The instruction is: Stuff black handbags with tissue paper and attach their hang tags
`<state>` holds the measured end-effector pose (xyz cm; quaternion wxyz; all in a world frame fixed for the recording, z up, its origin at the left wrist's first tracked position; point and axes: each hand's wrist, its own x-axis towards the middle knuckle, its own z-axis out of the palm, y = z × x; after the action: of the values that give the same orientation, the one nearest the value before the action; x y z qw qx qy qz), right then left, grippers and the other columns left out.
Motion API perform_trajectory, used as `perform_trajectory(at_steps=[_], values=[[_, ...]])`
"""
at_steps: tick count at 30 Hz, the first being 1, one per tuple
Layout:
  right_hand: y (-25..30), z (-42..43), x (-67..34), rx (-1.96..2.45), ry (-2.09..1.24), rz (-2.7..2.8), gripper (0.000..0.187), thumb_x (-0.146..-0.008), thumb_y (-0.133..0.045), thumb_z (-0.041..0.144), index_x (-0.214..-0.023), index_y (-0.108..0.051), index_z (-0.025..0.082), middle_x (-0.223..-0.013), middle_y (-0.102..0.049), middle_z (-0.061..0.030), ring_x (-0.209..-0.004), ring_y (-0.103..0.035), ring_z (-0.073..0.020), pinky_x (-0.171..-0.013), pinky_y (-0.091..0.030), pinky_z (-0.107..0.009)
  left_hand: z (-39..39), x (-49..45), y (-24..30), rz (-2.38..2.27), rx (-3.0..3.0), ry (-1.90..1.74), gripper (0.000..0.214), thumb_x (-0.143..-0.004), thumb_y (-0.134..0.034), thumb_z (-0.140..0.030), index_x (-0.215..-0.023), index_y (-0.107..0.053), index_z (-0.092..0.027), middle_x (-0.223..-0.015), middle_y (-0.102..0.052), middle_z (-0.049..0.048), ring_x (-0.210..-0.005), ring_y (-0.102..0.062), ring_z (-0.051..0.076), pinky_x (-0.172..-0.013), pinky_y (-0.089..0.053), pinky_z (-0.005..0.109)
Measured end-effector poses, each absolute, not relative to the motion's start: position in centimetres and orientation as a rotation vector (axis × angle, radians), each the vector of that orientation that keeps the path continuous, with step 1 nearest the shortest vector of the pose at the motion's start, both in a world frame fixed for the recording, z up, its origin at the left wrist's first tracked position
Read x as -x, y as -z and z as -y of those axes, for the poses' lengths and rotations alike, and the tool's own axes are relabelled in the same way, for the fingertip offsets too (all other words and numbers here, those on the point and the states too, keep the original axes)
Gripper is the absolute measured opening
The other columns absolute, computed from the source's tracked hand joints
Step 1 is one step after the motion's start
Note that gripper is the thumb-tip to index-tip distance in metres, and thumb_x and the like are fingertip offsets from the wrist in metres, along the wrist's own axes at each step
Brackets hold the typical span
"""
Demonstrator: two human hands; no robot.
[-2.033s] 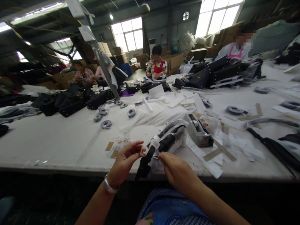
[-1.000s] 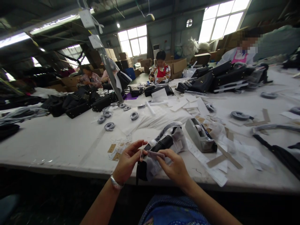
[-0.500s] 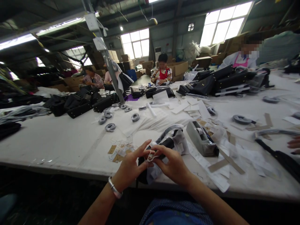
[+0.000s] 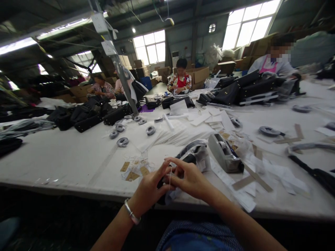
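Note:
My left hand, with a silver bangle at the wrist, meets my right hand at the fingertips. Pinched between them is a thin white string, a short length of which shows between the fingers. Under and behind both hands lies a black bag with its handle wrapped in clear plastic and white tissue-like wrapping on its right side. My fingers hide much of the bag's front. Left of the hands is a small pile of brown tags with white strings.
A grey tape dispenser stands right of the bag, near brown strips and paper sheets. Plastic-wrapped coiled straps lie across the white table. Black bags are heaped farther back, and co-workers sit beyond. A metal post rises back left.
My fingertips have drawn closer together and my right index finger now arches over the string. A co-worker's hand at the right edge has left the view.

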<state>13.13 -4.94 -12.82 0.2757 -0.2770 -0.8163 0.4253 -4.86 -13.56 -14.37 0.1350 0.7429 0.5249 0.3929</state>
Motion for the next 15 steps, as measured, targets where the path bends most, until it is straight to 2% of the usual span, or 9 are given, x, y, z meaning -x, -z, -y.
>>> perform_trajectory(at_steps=[2, 4, 7, 9, 11, 15], values=[[13.2, 5.1, -12.9, 0.786, -0.931, 2.185, 0.056, -0.084, -0.068, 0.028, -0.137, -0.053, 0.027, -0.071, -0.069, 0.0032, -0.062, -0.064, -0.0146, -0.061, -0.049, -0.024, 13.4, 4.7, 14.4, -1.545, -2.214, -1.114, 0.090, -0.083, -0.068, -0.014, -0.152, -0.016, -0.040, -0.124, -0.067, 0.0038, -0.107, -0.067, 0.020, -0.088, -0.056, 0.031], [13.8, 5.3, -12.9, 0.736, -0.630, 2.138, 0.054, -0.085, -0.068, 0.029, -0.137, -0.054, 0.026, -0.083, -0.073, -0.0015, -0.074, -0.067, -0.0182, -0.073, -0.051, -0.030, 13.3, 4.3, 14.2, -1.600, -2.182, -1.128, 0.089, -0.084, -0.066, -0.013, -0.152, -0.015, -0.040, -0.123, -0.068, 0.0026, -0.102, -0.069, 0.019, -0.087, -0.056, 0.030], [14.6, 5.6, -13.1, 0.561, -0.372, 2.008, 0.043, -0.086, -0.067, 0.023, -0.129, -0.063, 0.027, -0.086, -0.071, -0.0041, -0.084, -0.065, -0.0203, -0.084, -0.051, -0.036, 13.4, 3.5, 13.8, -1.700, -2.018, -1.222, 0.087, -0.085, -0.066, -0.016, -0.151, -0.015, -0.040, -0.105, -0.074, -0.0034, -0.086, -0.071, 0.014, -0.082, -0.056, 0.026], [15.1, 5.8, -13.2, 0.483, -0.445, 1.899, 0.035, -0.087, -0.065, 0.018, -0.119, -0.070, 0.029, -0.084, -0.067, -0.0038, -0.083, -0.063, -0.0185, -0.081, -0.052, -0.035, 13.6, 3.0, 13.7, -1.729, -1.868, -1.307, 0.086, -0.084, -0.070, -0.022, -0.151, -0.019, -0.038, -0.088, -0.073, -0.0070, -0.076, -0.069, 0.012, -0.079, -0.055, 0.024], [15.7, 6.0, -13.2, 0.461, -0.676, 1.766, 0.026, -0.088, -0.064, 0.018, -0.109, -0.074, 0.029, -0.093, -0.065, -0.0053, -0.086, -0.063, -0.0175, -0.079, -0.054, -0.033, 13.8, 2.6, 13.6, -1.733, -1.657, -1.406, 0.087, -0.080, -0.075, -0.028, -0.151, -0.024, -0.034, -0.078, -0.069, -0.0078, -0.072, -0.067, 0.011, -0.077, -0.054, 0.024], [16.9, 6.2, -13.0, 0.496, -1.136, 1.542, 0.018, -0.092, -0.061, 0.024, -0.102, -0.076, 0.026, -0.123, -0.063, -0.0078, -0.110, -0.062, -0.0213, -0.094, -0.053, -0.037, 14.1, 2.4, 13.4, -1.635, -1.226, -1.566, 0.084, -0.075, -0.079, -0.033, -0.147, -0.036, -0.028, -0.080, -0.067, -0.0049, -0.075, -0.067, 0.013, -0.078, -0.056, 0.026]])
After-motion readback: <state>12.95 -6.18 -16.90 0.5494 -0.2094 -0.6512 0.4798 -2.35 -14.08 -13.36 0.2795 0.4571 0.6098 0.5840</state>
